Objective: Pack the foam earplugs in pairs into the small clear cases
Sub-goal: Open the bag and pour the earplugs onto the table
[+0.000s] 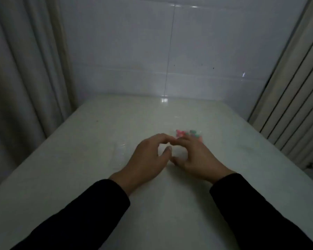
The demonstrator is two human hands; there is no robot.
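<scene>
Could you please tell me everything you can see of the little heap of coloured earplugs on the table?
The small heap of pink and green foam earplugs lies on the glossy pale table, right of centre, just beyond the right hand, whose fingertips reach its near edge and hide part of it. Blur hides their number and shape, and whether the fingers touch them.

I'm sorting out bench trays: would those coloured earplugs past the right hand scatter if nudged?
Probably. The earplugs look small and lie loose in a heap on a glossy table, so they'd likely slide or roll. Being foam, they should be light and squashy. Blur hides their shape.
</scene>
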